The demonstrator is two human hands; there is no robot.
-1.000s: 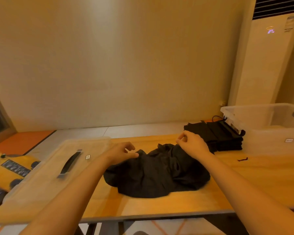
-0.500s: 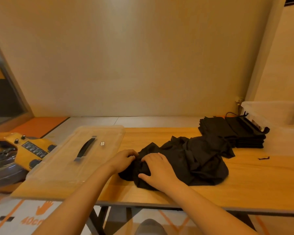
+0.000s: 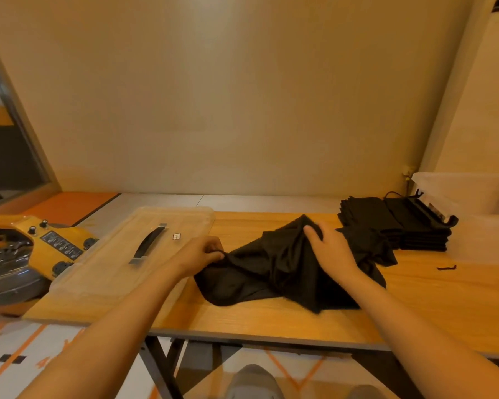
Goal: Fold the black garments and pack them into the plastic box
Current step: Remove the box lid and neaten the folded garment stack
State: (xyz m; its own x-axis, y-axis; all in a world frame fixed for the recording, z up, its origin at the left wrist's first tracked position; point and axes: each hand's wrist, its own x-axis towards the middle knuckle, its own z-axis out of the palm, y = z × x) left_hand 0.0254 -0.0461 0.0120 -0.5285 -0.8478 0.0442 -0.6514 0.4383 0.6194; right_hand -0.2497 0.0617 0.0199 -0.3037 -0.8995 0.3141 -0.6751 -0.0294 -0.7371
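Observation:
A crumpled black garment (image 3: 271, 272) lies in the middle of the wooden table (image 3: 271, 321). My left hand (image 3: 199, 254) pinches its left edge. My right hand (image 3: 329, 249) grips a raised fold near its top, lifting the cloth into a peak. A stack of folded black garments (image 3: 392, 223) sits at the back right, touching the clear plastic box (image 3: 473, 194) at the far right. The box's inside is out of sight.
The clear box lid (image 3: 133, 254) with a black handle lies flat on the table's left part. A yellow machine (image 3: 26, 254) stands left of the table. A small black scrap (image 3: 445, 267) lies on the right. My shoes show below the table's front edge.
My right hand has moved from the garment's left end up and right to a fold near its top and lifted it. My left hand has stayed pinching the left edge. The view shifted slightly left.

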